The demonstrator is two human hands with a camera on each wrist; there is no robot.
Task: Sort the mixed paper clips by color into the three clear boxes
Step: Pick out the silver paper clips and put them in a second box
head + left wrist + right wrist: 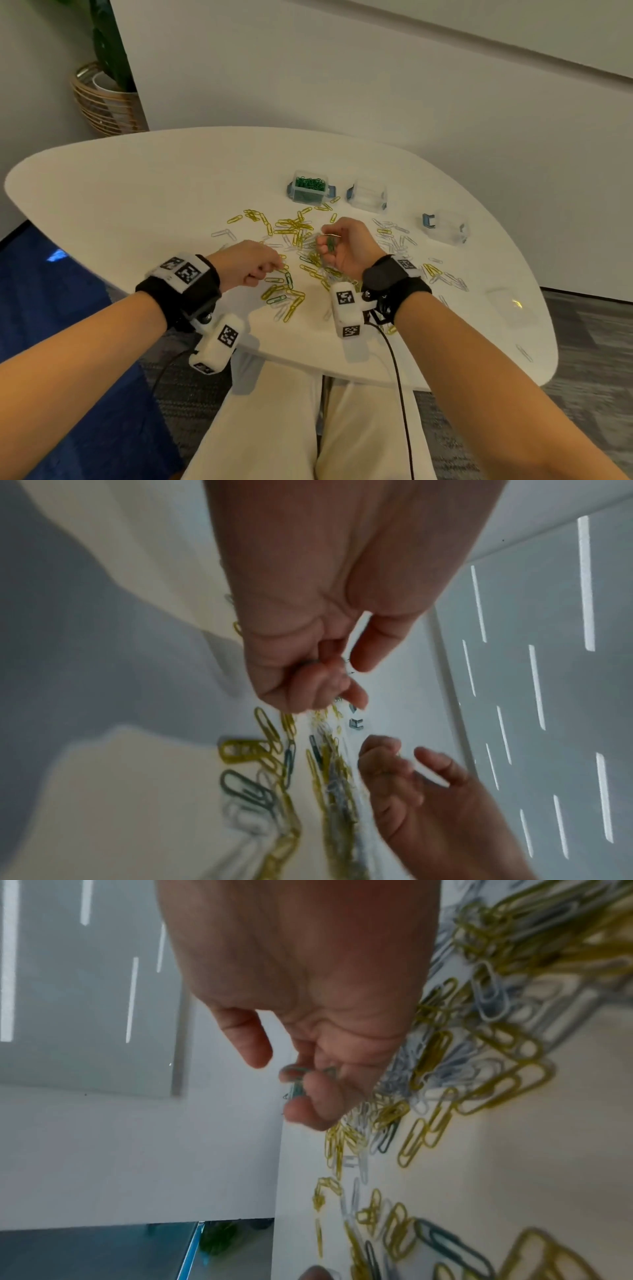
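Hands over the scattered clips, mid-table.

Right hand [346, 248] is raised, fingers curled round a bunch of green clips [331, 244]; left hand [250, 262] hangs low over the loose pile [294, 240], fingers curled, contents unclear. Beyond the pile stand three clear boxes: the green-filled box [310, 186] leftmost, two others [368, 195] [445, 228] toward the table's right edge [544, 291]. Bare tabletop lies to the left.

No text, label or number is legible.

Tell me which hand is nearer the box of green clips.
Right. The right hand, holding green clips, sits just in front of the box of green clips; the left hand is lower and further left.
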